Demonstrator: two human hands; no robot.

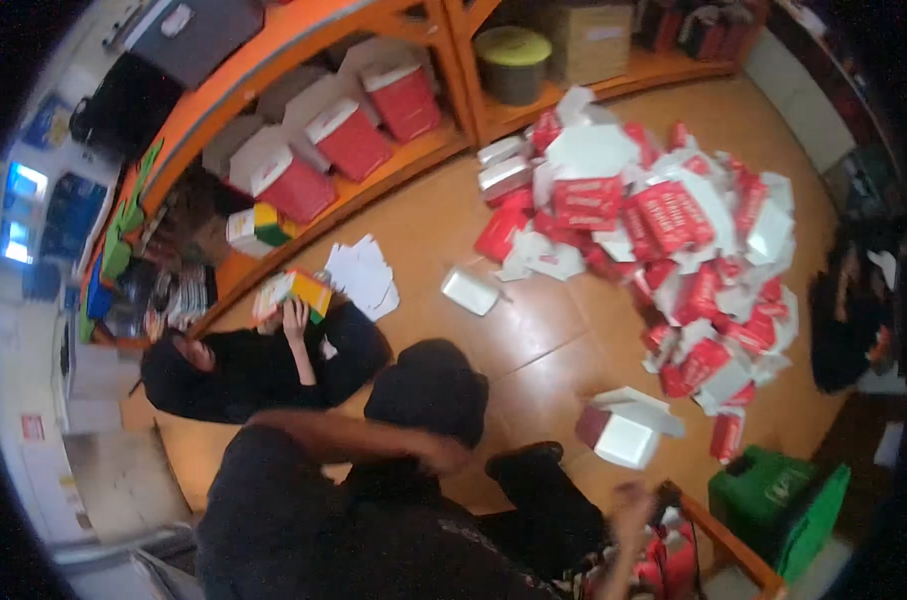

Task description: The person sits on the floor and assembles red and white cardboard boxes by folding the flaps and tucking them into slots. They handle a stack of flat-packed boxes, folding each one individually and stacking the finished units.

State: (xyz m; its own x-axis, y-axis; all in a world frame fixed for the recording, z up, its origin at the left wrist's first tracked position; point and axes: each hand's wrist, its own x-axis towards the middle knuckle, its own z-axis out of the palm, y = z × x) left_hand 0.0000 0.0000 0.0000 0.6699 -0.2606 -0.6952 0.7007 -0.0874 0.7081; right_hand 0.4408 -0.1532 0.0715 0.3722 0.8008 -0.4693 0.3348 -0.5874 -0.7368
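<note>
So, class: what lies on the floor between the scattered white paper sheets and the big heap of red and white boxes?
In the head view, a single closed white box lies on the brown floor between the paper sheets and the heap.

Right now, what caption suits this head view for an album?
Blurred right hand near an open white box, beside a red-and-white carton heap.

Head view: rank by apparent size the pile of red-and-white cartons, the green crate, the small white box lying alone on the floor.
1. pile of red-and-white cartons, by far the largest.
2. green crate; it sits nearer the rim, so fisheye bending makes its size unsure.
3. small white box, the smallest.
</note>
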